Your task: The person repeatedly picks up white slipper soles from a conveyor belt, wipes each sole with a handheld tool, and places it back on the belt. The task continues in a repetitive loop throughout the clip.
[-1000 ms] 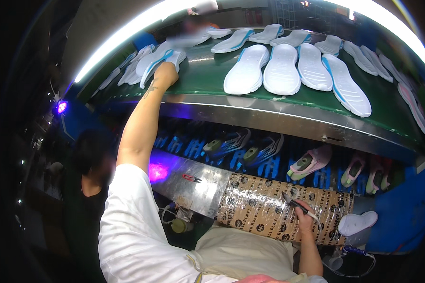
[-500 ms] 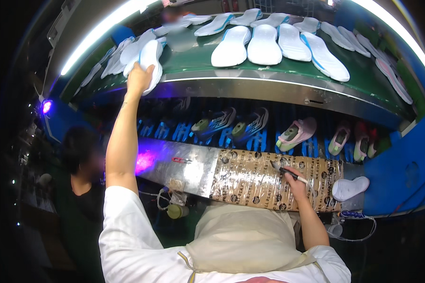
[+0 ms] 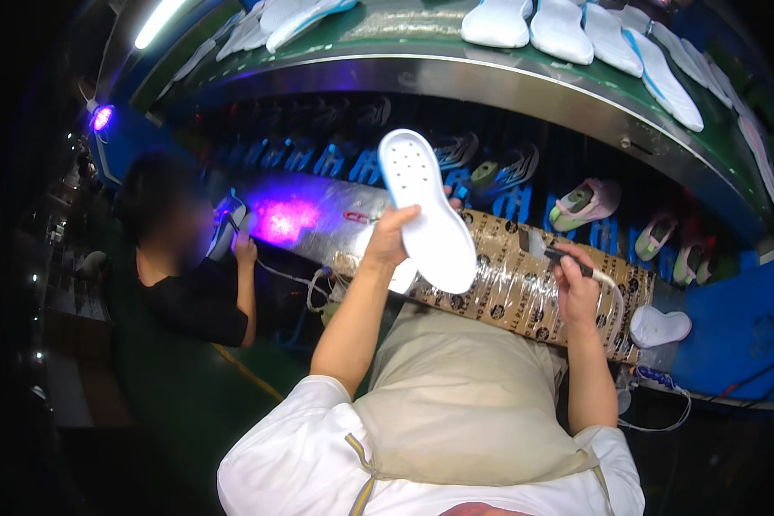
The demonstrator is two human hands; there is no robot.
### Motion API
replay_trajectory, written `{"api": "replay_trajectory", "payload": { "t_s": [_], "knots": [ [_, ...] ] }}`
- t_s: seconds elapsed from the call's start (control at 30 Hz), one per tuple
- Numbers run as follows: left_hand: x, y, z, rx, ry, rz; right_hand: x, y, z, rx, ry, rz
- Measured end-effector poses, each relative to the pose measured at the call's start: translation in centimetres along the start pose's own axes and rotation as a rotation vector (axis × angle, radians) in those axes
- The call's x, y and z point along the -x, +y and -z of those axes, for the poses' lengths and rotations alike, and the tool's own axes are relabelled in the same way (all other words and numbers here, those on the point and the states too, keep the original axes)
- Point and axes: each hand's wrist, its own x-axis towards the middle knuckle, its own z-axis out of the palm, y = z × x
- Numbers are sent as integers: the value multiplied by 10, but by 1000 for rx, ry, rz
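My left hand (image 3: 390, 239) is closed around the middle of a white shoe sole (image 3: 443, 245). The sole is tilted above the bench, its hollow inner side with small holes facing up and a blue strip along its left edge. To the right, my right hand (image 3: 579, 291) grips a flat brush (image 3: 568, 260) with a dark handle, from which a pale tube runs down. The bristles point left, apart from the sole, over the bench part covered in printed brown tape (image 3: 512, 297). A smaller white sole-shaped piece (image 3: 660, 327) lies at the bench's right end.
Several white soles (image 3: 562, 30) rest on the green upper belt (image 3: 387, 27), behind a metal edge. Below it, shoes (image 3: 586, 205) sit on blue racks. At left a co-worker (image 3: 189, 284) holds a shoe part near purple light. A red clip-like object (image 3: 359, 217) lies on the bench.
My left hand has brought the sole from the upper belt down and right, over the bench. My right hand has lifted slightly with the brush. The view has tilted down, showing more of the co-worker.
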Motion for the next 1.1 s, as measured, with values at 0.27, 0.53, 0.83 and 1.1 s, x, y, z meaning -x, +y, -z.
{"api": "replay_trajectory", "payload": {
  "t_s": [0.27,0.53,0.83,1.1],
  "knots": [
    [8,-66,7,248,-28,226,-18,-27,-78,274,-198,-17],
    [13,-83,-28,129,-28,233,-42,-20,-120,619,-124,274],
    [5,-69,-21,395,-89,204,-35,-29,-112,604,-325,312],
    [-11,-48,-20,500,-161,141,-20,-32,-127,811,-439,638]
  ]
}}
